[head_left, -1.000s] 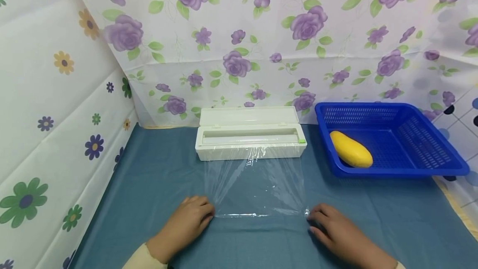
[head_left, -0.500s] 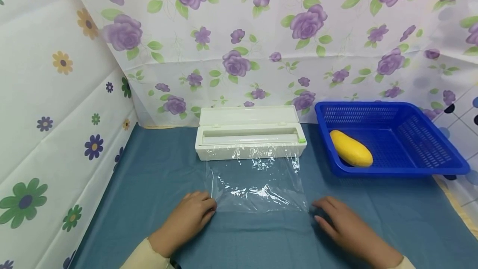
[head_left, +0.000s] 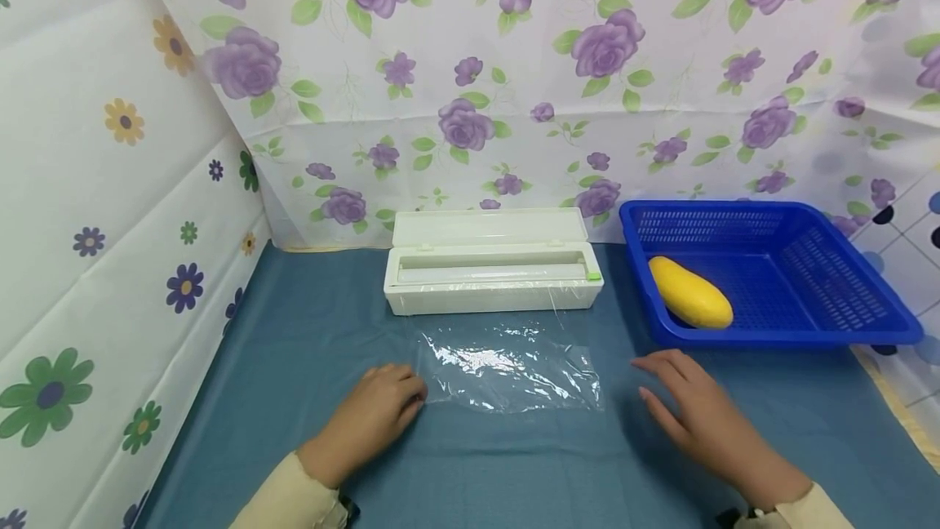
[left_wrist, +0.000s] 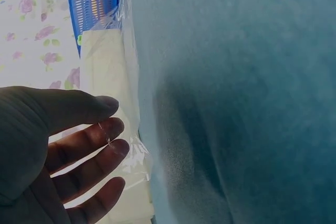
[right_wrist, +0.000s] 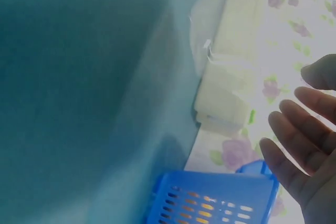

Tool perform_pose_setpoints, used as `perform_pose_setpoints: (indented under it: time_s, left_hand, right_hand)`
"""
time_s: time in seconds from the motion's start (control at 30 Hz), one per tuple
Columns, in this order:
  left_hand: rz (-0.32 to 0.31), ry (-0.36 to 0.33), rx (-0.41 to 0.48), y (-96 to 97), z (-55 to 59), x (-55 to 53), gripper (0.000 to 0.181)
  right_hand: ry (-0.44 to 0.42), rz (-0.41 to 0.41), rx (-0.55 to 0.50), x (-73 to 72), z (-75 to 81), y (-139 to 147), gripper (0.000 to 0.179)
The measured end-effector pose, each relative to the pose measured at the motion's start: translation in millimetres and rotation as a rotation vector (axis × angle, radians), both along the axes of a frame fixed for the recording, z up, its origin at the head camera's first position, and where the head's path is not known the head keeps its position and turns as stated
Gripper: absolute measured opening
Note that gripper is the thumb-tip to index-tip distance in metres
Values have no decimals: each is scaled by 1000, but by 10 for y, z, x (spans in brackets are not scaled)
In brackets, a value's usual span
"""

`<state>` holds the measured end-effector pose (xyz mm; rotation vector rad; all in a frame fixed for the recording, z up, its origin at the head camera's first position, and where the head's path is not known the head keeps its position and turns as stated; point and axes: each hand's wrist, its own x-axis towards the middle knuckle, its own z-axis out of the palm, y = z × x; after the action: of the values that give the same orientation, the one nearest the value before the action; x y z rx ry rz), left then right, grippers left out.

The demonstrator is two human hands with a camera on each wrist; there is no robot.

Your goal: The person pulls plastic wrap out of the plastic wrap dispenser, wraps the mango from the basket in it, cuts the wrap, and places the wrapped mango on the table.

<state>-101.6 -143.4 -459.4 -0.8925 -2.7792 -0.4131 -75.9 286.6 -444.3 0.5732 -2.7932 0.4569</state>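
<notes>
A white cling film dispenser stands at the back with its lid up and the roll showing. From its front, a sheet of clear cling film lies loose and wrinkled over the blue-green cloth. My left hand pinches the film's near left corner between thumb and forefinger; in the left wrist view, a thin fold of film crosses the fingers. My right hand is off the film, to its right, holding nothing. Its thumb and fingers are spread apart in the right wrist view.
A blue plastic basket with slotted walls stands at the back right, holding a yellow mango-shaped fruit. A floral sheet hangs behind, and another flowered sheet closes the left side. The blue-green cloth covers the work surface.
The film, taut between both hands a second ago, has gone slack and crumpled back toward the dispenser. My right hand has let go of its corner and moved right and away; the left hardly moved.
</notes>
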Motion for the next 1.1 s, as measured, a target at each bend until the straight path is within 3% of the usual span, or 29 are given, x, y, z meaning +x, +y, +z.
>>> perform_pose_setpoints:
  time_s: [0.33,0.6,0.93,1.1]
  left_hand:
    - [35,-25,-18,11,-18,-71,10]
    - [52,-26,11,13,-22,-108,11]
    - [96,-53,21,19,-25,-144,12]
    - [101,-72,17,0,-51,-128,11]
  right_hand:
    - [125,17,-4,-121,160,109,42]
    - [214,16,-71,-295,212,254,42]
    - [234,-25,-128,-513,172,471,47]
    - [197,-65,-119,-633,149,582,43]
